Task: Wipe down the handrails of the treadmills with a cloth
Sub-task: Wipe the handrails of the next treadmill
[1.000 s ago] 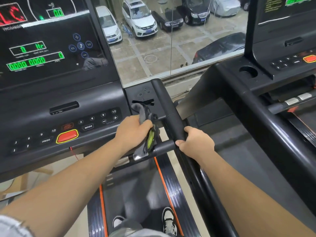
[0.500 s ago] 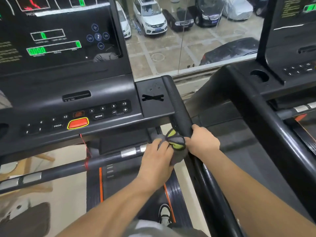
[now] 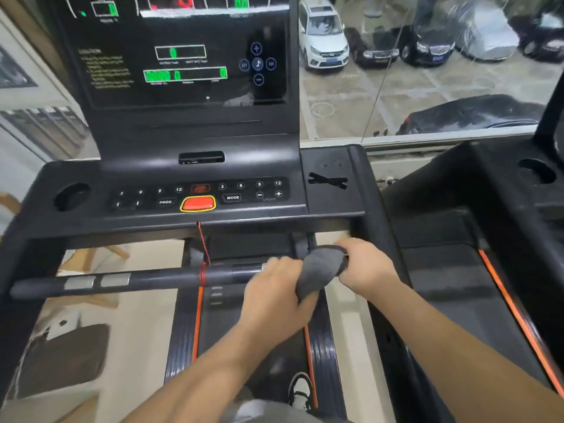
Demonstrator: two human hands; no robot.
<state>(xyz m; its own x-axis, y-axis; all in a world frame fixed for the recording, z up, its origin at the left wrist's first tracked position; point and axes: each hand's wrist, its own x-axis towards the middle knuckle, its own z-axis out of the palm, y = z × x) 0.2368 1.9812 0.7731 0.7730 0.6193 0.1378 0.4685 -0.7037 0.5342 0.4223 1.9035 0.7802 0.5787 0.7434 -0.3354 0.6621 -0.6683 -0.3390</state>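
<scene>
Both hands are on the grey cloth (image 3: 320, 270). The left hand (image 3: 274, 296) curls round its lower end and the right hand (image 3: 367, 267) grips the upper edge, so it's bunched between them at the right end of the crossbar (image 3: 152, 277). Looks like a mid-wipe regrip to me. Next I'd slide along the bar left of the grip, minding the red cord (image 3: 203, 270) wrapped there.

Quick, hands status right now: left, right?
Left hand: fingers curled round the cloth at its lower end.
Right hand: seems to pinch the cloth's upper end, by the side handrail.
</scene>
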